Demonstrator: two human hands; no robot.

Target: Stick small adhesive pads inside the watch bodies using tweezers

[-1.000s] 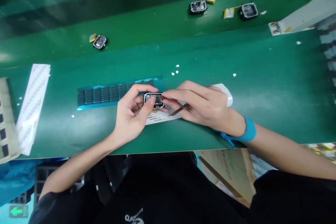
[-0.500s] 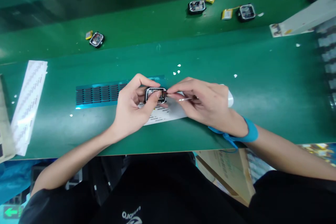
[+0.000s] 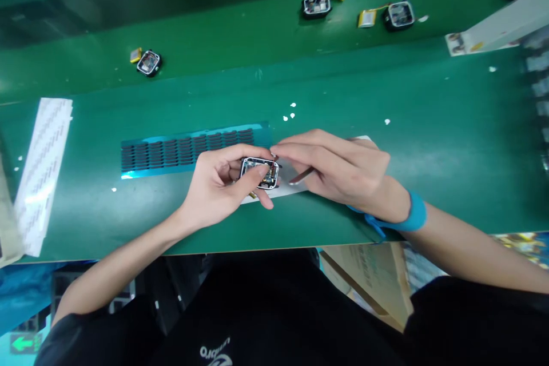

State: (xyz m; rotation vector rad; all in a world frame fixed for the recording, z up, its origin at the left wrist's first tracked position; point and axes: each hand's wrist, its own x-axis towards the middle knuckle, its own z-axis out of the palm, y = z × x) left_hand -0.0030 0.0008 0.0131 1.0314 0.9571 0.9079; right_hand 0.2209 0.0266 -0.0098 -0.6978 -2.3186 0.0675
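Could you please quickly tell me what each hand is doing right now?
Left hand: closed around an open watch-like case.
Right hand: closed on a metal tool; whether it also pinches anything else is unclear.

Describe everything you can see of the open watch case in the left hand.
The small black, rounded-rectangular watch case with a pale, shiny rim looks like plastic and lies open, showing circuitry inside. Its open side faces the camera, slightly tilted. The left hand grips it, thumb across the interior. A small yellow piece shows just below it. The right hand's fingertips are near its upper right corner; I cannot tell whether they touch.
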